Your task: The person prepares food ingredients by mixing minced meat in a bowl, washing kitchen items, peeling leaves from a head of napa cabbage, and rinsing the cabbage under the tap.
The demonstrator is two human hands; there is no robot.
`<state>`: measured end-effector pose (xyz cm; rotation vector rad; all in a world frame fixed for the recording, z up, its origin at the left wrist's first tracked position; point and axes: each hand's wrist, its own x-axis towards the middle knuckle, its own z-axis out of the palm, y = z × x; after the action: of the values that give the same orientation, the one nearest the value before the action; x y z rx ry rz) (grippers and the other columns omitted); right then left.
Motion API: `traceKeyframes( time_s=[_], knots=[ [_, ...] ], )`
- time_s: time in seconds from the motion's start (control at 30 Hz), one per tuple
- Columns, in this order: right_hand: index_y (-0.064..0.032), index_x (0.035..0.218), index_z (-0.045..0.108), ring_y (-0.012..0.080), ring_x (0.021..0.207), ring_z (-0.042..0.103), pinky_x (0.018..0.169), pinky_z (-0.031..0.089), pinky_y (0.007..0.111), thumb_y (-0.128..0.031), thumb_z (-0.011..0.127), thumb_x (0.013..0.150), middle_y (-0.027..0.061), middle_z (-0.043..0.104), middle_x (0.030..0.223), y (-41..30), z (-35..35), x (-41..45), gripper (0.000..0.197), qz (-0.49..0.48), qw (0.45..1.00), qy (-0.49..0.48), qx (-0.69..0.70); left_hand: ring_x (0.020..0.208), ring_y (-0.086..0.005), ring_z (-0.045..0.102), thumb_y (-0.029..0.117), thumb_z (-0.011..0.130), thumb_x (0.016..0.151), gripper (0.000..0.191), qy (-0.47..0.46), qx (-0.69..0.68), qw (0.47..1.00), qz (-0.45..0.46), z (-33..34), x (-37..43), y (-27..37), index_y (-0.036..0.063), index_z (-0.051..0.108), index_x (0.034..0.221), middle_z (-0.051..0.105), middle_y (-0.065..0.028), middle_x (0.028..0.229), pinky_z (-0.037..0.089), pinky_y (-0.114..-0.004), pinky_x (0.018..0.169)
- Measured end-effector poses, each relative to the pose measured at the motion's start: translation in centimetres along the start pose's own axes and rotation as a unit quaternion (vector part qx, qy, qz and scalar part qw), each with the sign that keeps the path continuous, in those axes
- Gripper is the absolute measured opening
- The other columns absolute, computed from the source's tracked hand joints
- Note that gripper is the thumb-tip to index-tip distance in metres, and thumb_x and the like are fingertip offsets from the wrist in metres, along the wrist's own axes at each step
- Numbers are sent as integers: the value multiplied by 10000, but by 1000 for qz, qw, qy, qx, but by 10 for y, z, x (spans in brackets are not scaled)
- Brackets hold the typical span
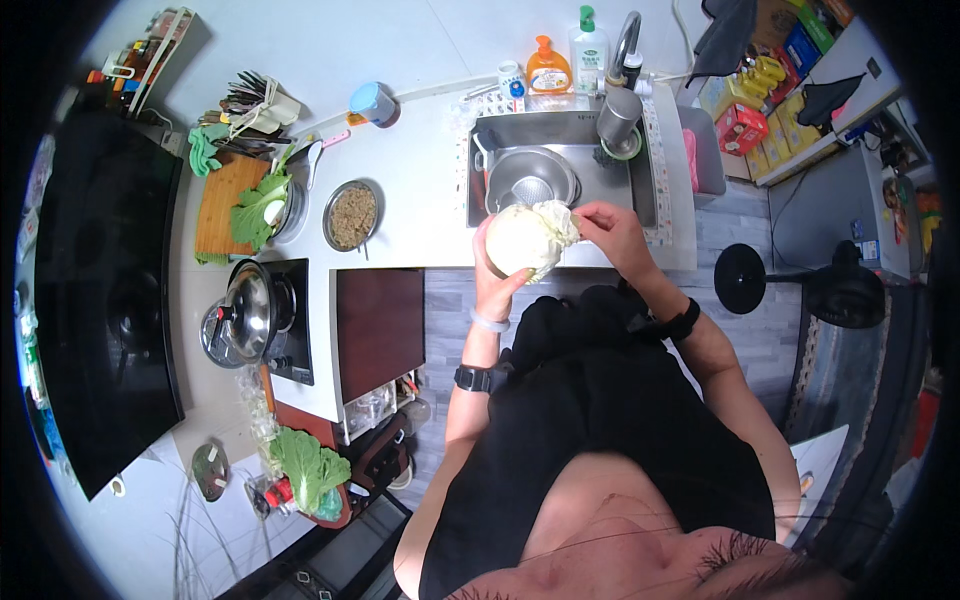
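A pale head of cabbage is held up over the front edge of the sink. My left hand cups it from the left and below, the thumb across its lower side. With bent fingers, my right hand pinches the crinkled outer leaf at the cabbage's right side. Behind the cabbage, a round metal bowl sits in the sink with a perforated metal piece inside it. Under the faucet are a grey cylindrical container and a green-rimmed dish.
Left of the sink stands a metal bowl of minced food. Farther left are a bowl with leafy greens, a wooden cutting board and a lidded pan on the stove. An orange pump bottle stands behind the sink.
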<state>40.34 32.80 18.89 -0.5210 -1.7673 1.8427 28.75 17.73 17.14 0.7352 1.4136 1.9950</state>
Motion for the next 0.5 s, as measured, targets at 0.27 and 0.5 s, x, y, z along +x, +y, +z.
traceKeyframes(
  time_s=[0.27,0.5],
  knots=[
    [5,958,517,113,866,524,757,424,235,-29,530,768,54,555,915,20,-18,-1,194,113,976,-76,168,1107,-237,366,285,791,474,1023,-50,81,995,30,4,-2,15,18,189,1257,326,-130,1196,324,-338,926],
    [-67,1162,341,194,1165,331,928,332,335,-36,639,674,87,302,1275,-22,-6,-12,572,-13,972,-199,128,1125,-249,346,286,801,456,1061,-79,84,992,47,17,1,26,38,163,1267,323,-138,1201,306,-348,936]
  ],
)
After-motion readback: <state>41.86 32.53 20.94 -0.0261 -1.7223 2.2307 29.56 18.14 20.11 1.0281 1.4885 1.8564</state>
